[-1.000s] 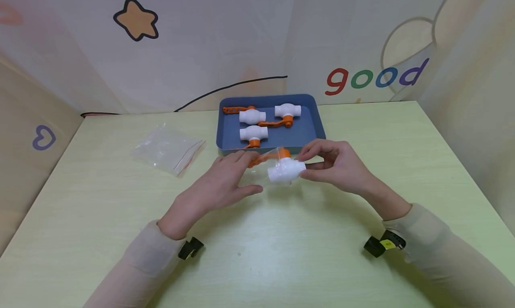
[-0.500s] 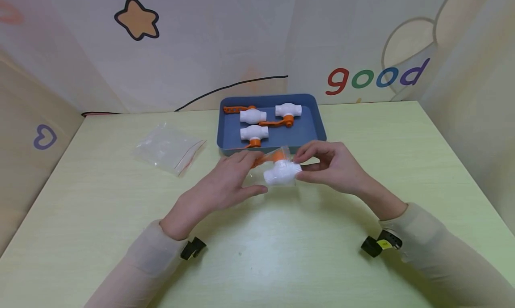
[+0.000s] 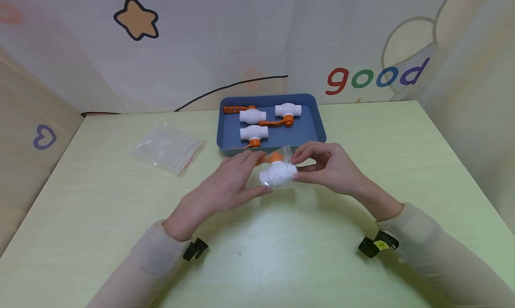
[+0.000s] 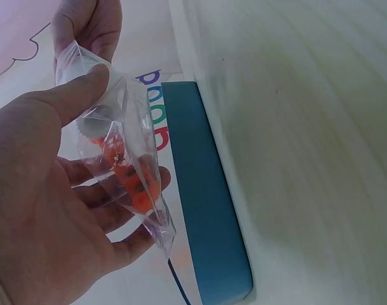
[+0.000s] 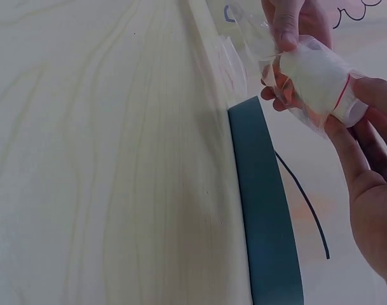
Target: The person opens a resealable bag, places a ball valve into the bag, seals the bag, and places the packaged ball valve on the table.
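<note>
Slid a white valve (image 3: 277, 174) deeper into a clear bag (image 4: 139, 114), just below the head frame's centre. Pinched the valve's right end with the right hand (image 3: 331, 168); held the bag with the left hand (image 3: 225, 183). Saw three more valves (image 3: 254, 132) in the blue tray (image 3: 309, 130), upper centre.

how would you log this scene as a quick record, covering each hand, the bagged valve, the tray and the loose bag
left hand: holds the clear zip bag between thumb and fingers; left hand at
right hand: right hand pinches one end of the bagged valve at the bag's mouth
bagged valve: white ball valve, orange handle inside the bag
blue tray: blue tray holds three more white ball valves
loose bag: loose bag, clear, red seal line, on the table, left of the tray
</note>
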A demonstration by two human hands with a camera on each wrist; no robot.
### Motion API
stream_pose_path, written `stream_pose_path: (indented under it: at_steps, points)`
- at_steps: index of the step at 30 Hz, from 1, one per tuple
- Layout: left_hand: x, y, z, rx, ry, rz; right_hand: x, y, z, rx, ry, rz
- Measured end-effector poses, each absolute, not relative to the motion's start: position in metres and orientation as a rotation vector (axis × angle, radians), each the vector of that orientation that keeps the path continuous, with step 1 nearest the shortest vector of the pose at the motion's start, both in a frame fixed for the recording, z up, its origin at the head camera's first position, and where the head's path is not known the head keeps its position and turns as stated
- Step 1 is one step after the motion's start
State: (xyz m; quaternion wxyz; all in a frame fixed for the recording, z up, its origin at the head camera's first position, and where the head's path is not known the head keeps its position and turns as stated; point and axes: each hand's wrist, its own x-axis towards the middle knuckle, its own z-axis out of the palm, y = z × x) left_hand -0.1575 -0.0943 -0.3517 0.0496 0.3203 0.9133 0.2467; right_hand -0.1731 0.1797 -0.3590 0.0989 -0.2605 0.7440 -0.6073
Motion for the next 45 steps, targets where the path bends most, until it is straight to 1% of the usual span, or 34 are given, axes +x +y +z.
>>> stream_pose_path:
  at_steps: [11, 28, 34, 45]
  points:
    - [-0.157, -0.092, -0.355, 0.985, 2.74, 0.836, -0.173, 0.176, -0.359, -0.681, 2.194, -1.806]
    - [-0.156, -0.092, -0.355, 0.946, 2.819, 0.808, -0.175, 0.177, -0.364, -0.829, 2.264, -1.765]
    - [-0.155, -0.092, -0.356, 0.948, 2.853, 0.805, -0.173, 0.173, -0.365, -0.814, 2.347, -1.663]
    - [-0.154, -0.091, -0.356, 0.945, 2.873, 0.806, -0.169, 0.166, -0.368, -0.823, 2.371, -1.728]
